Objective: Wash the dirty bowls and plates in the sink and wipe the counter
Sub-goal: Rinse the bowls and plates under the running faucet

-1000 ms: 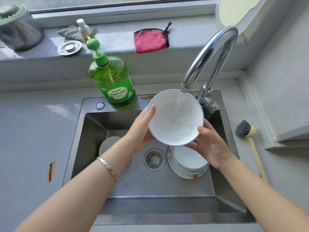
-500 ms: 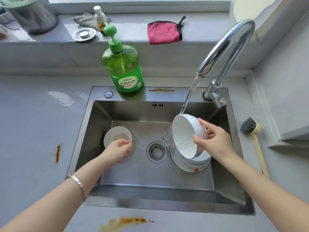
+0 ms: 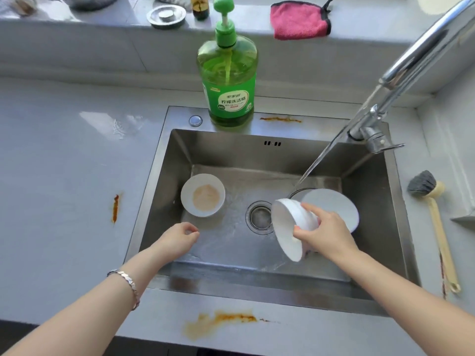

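My right hand (image 3: 325, 233) grips a white bowl (image 3: 289, 227) by its base, tipped on its side with the mouth facing left, low over the sink (image 3: 164, 176) floor. Behind that hand lies another white dish (image 3: 334, 204), partly hidden. A small white bowl with orange residue (image 3: 203, 195) stands upright at the sink's left. My left hand (image 3: 180, 238) hovers just in front of that bowl with loosely curled fingers, holding nothing. Water runs from the tap (image 3: 421, 55) into the sink beside the white dish.
A green dish soap bottle (image 3: 227, 80) stands on the sink's back rim. A pink cloth (image 3: 298, 20) and a metal drain cover (image 3: 166, 15) lie on the sill. A dish brush (image 3: 434, 217) rests on the right counter. Orange stains mark the counter front (image 3: 221, 321) and left (image 3: 115, 208).
The bowl left the water stream and my right hand lowered and tipped it on its side. My left hand let go of it and dropped near the small dirty bowl.
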`<action>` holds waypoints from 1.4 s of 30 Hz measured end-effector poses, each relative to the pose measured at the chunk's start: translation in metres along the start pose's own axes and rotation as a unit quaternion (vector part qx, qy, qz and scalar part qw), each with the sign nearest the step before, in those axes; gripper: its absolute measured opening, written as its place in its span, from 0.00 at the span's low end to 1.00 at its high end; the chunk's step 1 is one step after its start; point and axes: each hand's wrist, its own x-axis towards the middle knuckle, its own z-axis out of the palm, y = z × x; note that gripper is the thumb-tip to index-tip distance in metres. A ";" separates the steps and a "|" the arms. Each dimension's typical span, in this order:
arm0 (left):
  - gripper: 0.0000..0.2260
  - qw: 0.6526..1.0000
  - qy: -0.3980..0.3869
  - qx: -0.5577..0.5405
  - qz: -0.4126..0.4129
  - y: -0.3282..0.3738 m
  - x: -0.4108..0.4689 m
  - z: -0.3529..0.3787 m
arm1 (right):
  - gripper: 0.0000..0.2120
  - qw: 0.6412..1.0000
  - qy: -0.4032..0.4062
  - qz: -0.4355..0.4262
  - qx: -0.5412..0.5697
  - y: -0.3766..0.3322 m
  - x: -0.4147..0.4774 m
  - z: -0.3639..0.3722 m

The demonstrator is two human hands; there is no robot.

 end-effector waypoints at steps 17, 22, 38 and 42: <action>0.13 0.998 -0.040 0.052 0.005 -0.044 0.061 -0.004 | 0.23 0.907 -0.169 0.222 0.316 0.024 0.064 0.150; 0.12 0.998 -0.052 0.044 0.012 -0.044 0.070 -0.002 | 0.19 0.953 -0.212 0.173 0.129 0.039 0.070 0.150; 0.13 0.998 -0.048 0.043 0.019 -0.047 0.088 -0.008 | 0.19 0.891 -0.194 0.199 0.360 -0.103 0.144 0.216; 0.18 1.000 -0.025 0.015 0.003 -0.036 0.089 -0.012 | 0.18 0.902 -0.162 0.193 0.350 -0.100 0.132 0.205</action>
